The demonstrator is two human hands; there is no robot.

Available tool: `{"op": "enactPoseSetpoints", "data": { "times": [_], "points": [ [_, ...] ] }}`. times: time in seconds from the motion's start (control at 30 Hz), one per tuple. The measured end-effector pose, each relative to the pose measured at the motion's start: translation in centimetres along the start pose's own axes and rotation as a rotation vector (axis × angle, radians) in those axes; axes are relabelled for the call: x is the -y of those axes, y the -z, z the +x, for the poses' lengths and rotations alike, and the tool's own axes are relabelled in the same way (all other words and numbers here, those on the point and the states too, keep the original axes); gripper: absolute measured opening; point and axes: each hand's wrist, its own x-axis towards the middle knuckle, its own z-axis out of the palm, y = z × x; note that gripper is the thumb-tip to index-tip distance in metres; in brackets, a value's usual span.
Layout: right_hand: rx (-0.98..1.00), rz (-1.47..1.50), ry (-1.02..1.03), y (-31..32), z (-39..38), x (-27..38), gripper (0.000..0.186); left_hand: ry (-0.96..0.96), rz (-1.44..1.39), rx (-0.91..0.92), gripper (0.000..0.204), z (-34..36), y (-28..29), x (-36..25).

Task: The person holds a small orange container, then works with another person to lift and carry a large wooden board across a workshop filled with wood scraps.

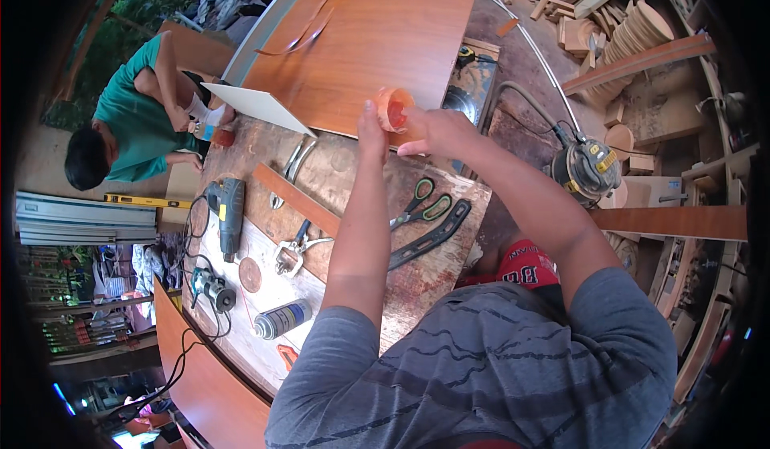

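Out ahead of me, an orange cup-like container is held between my two hands over the near edge of a wood-grain panel. Its open mouth shows a reddish inside. My left hand grips its left side, thumb pointing up. On the right, my right hand closes against the container with its fingers curled, some of them hidden. Below my forearms lie green-and-black scissors and a curved black strip-shaped tool. A narrow brown wood strip rests left of my left forearm.
A heat gun, a corded power tool, a spray can and locking clamps lie on the worktable. At the left a person in green works with a brush-like tool. A shop vacuum stands right, near stacked wood offcuts.
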Motion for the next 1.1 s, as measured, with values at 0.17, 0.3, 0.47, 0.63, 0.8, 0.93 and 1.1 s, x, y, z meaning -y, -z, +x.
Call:
{"op": "enactPoseSetpoints", "data": {
  "times": [0.17,0.3,0.47,0.63,0.8,0.93,1.1],
  "points": [
    [0.030,-0.001,0.044,-1.3,0.5,-1.6,0.071,-0.023,0.005,0.024,0.056,0.2,-0.2,0.2],
    [0.096,0.330,-0.030,0.3,0.2,-0.3,0.073,-0.010,0.003,0.004,0.056,0.2,0.6,0.3],
    [0.070,0.141,-0.014,1.9,-0.3,0.2,0.078,-0.010,-0.023,0.012,0.055,0.3,0.5,0.4],
    [0.027,-0.085,0.039,1.6,-0.2,-0.9,0.083,-0.022,0.016,0.033,0.057,0.2,0.0,0.2],
    [0.053,-0.282,0.116,2.4,-0.2,-1.2,0.081,0.002,0.018,0.021,0.057,0.2,0.3,0.3],
    [-0.019,-0.195,0.119,3.6,-1.6,-2.0,0.074,0.004,-0.003,0.008,0.057,0.0,0.2,0.1],
    [-0.176,0.756,-0.101,-0.2,-3.7,-7.1,0.065,0.029,-0.011,-0.014,0.058,0.2,0.0,0.5]
  ]
}}
